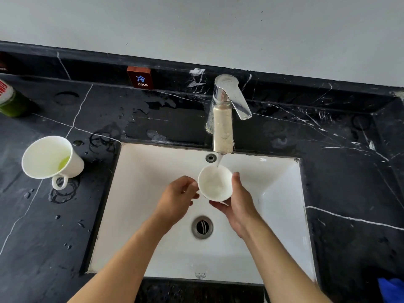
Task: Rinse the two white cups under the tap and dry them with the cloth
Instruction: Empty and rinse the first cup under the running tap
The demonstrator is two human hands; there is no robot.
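I hold a white cup (pixel 215 183) over the white sink (pixel 153 171), under the chrome tap (pixel 223 127). A thin stream of water runs from the spout into the cup. My right hand (pixel 239 203) cradles the cup from its right side and underneath. My left hand (pixel 178 197) pinches its left side, probably at the handle, which is hidden. A second white cup (pixel 51 157) stands on the counter to the left, handle toward me, with a little green liquid inside. A blue cloth (pixel 391 289) lies at the bottom right corner.
The black marble counter (pixel 328 171) is wet, with puddles and ring marks around the left cup. A green bottle (pixel 11 101) stands at the far left. A small "COLD" sign (pixel 140 78) leans on the back ledge. The drain (pixel 202 227) lies below my hands.
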